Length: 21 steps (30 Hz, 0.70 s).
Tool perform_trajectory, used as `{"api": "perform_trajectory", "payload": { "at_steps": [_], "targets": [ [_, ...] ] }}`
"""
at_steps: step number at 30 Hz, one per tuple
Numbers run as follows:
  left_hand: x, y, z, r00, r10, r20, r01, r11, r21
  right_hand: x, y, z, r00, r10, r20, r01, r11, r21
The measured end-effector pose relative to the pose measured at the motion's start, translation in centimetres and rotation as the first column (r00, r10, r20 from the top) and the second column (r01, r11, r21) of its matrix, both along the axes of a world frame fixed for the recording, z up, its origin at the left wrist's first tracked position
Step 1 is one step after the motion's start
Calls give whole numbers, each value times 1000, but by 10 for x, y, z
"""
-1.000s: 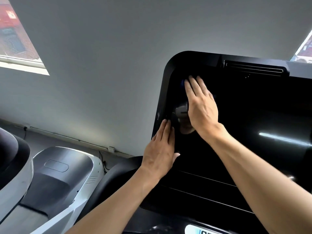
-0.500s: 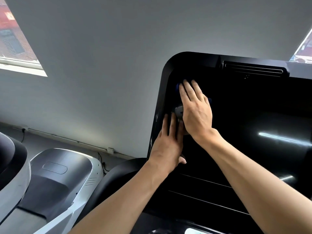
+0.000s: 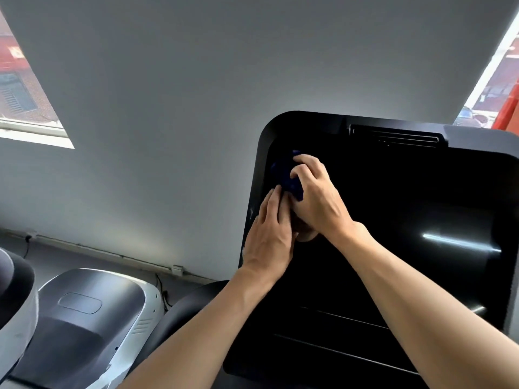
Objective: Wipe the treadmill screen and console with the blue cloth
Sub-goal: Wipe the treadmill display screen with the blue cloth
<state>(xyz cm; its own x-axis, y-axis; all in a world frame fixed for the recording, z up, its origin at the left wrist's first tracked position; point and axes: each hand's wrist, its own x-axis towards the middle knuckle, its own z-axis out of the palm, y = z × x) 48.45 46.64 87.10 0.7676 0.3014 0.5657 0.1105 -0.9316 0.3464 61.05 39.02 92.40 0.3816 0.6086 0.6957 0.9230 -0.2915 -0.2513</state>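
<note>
The glossy black treadmill screen (image 3: 407, 220) fills the right half of the head view, with a vent slot at its top edge. A dark blue cloth (image 3: 283, 172) is bunched against the screen's upper left corner. My right hand (image 3: 317, 197) grips the cloth with curled fingers. Just below it, my left hand (image 3: 269, 237) lies flat on the screen's left edge with straight fingers, its fingertips touching the cloth's lower end. Most of the cloth is hidden under my right hand.
A grey roller blind (image 3: 224, 80) hangs behind the screen, with window strips at far left and right. A neighbouring grey and white machine (image 3: 84, 318) stands at lower left. Console ridges (image 3: 351, 346) run below the screen.
My right hand went from flat fingers pressing on the screen to curled fingers bunching the cloth. My left hand slid up the screen's left edge until it met the cloth.
</note>
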Motion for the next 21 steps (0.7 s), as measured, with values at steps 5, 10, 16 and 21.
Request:
{"api": "perform_trajectory", "payload": {
  "at_steps": [5, 10, 16, 21],
  "targets": [
    [18, 7, 29, 990, -138, -25, 138, 990, 28, 16, -20, 9, 997, 77, 15, -72, 976, -204],
    [27, 10, 32, 994, -80, -73, 90, 986, 140, 19, -45, 7, 999, 20, -31, -28, 966, -257],
    [52, 6, 46, 990, 53, -132, -27, 982, 188, 0, -93, -27, 888, -418, 191, 460, 820, -342],
    [72, 19, 56, 995, 23, -94, -8, 988, 152, -8, -85, -25, 864, -491, 110, 487, 759, -433]
  ]
}}
